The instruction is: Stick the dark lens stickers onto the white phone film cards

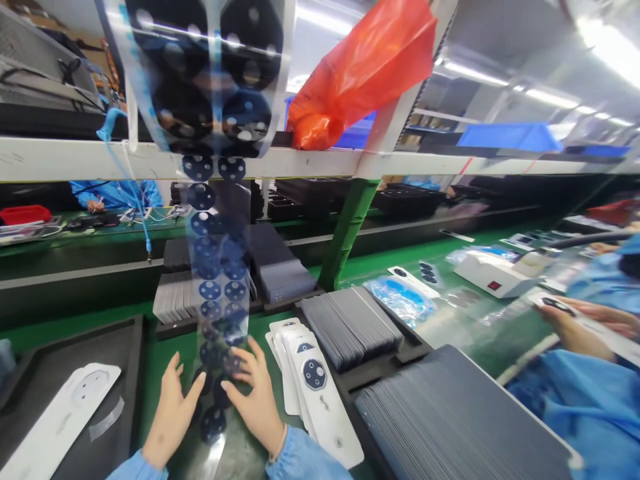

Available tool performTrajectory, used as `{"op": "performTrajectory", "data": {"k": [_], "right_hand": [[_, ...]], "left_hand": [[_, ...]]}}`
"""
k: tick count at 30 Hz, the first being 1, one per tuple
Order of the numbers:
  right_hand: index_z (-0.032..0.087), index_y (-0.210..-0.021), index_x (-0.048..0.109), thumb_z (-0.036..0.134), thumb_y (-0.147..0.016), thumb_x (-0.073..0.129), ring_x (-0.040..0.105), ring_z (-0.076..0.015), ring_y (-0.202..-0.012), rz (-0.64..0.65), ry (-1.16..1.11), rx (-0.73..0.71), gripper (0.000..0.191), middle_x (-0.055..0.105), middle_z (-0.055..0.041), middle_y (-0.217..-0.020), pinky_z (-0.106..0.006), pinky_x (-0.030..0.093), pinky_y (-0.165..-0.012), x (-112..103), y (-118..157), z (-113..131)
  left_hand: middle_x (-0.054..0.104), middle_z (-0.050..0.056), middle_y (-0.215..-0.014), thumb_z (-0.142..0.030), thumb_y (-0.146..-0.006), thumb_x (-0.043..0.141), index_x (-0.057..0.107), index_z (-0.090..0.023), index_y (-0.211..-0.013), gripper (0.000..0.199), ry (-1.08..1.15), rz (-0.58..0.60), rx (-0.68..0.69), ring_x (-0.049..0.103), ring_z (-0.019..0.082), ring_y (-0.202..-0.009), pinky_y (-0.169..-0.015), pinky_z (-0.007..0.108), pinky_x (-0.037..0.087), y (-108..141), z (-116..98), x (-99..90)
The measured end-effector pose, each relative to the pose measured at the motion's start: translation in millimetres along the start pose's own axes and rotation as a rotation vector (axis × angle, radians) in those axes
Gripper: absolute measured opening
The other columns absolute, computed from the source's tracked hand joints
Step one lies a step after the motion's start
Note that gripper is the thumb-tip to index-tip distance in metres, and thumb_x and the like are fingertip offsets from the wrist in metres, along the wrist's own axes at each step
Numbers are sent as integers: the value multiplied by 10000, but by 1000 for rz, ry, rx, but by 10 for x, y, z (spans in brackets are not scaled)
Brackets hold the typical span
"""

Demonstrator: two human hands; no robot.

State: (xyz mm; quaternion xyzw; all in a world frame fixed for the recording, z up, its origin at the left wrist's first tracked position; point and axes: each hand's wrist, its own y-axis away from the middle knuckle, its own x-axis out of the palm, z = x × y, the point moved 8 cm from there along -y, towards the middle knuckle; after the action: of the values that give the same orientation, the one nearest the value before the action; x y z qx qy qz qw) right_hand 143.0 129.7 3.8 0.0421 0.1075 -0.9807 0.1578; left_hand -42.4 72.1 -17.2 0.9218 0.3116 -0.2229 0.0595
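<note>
We seem to be busy at the low part of the clear strip with dark dots point(210, 290). Our left hand point(173, 410) is wide open beside the strip, with nothing in it. Our right hand point(257, 400) is open too, fingers spread at the strip's right edge; we cannot tell if they touch. White cards point(327, 413) lie right of the strip. Thin film needs soft fingers.
</note>
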Motion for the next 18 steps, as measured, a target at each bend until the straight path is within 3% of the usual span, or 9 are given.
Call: {"op": "performTrajectory", "data": {"k": [3,7,11,14,18], "right_hand": [[212,-1177,626,229,-770,658,675,-158,-790,20,-148,142,409,622,-79,-1135,-317,584,-754,43,-48,-205],[222,-1146,662,264,-782,663,662,-148,-754,-19,-154,160,367,645,-51,-1045,-306,567,-739,29,-67,-225],[228,-1102,682,257,-795,648,666,-160,-763,-26,-130,144,310,679,-42,-1005,-301,568,-724,15,-86,-174],[233,-1090,684,220,-804,604,668,-170,-851,-57,-67,47,297,665,-58,-1099,-294,566,-754,-35,-117,-24],[266,-1217,628,168,-794,590,516,-248,-1275,-92,84,-57,436,511,-88,-1400,-386,470,-1030,-151,107,278]], "left_hand": [[523,237,-1330,-674,-687,630,289,-74,-1438,1020,96,49,-66,548,386,-1233,-1076,566,417,-56,254,0],[643,161,-1077,-689,-583,691,524,-105,-1252,904,63,60,-107,622,371,-1093,-1030,570,453,-98,375,-111],[660,137,-1016,-687,-521,713,638,-134,-1096,801,25,79,-204,650,355,-1026,-981,535,498,-163,468,-155],[688,133,-1027,-672,-508,721,649,-161,-989,706,61,81,-218,661,348,-1014,-968,515,510,-198,510,-148],[715,119,-998,-668,-491,723,641,-181,-972,689,83,56,-233,672,352,-1002,-954,518,518,-198,494,-170]]}}
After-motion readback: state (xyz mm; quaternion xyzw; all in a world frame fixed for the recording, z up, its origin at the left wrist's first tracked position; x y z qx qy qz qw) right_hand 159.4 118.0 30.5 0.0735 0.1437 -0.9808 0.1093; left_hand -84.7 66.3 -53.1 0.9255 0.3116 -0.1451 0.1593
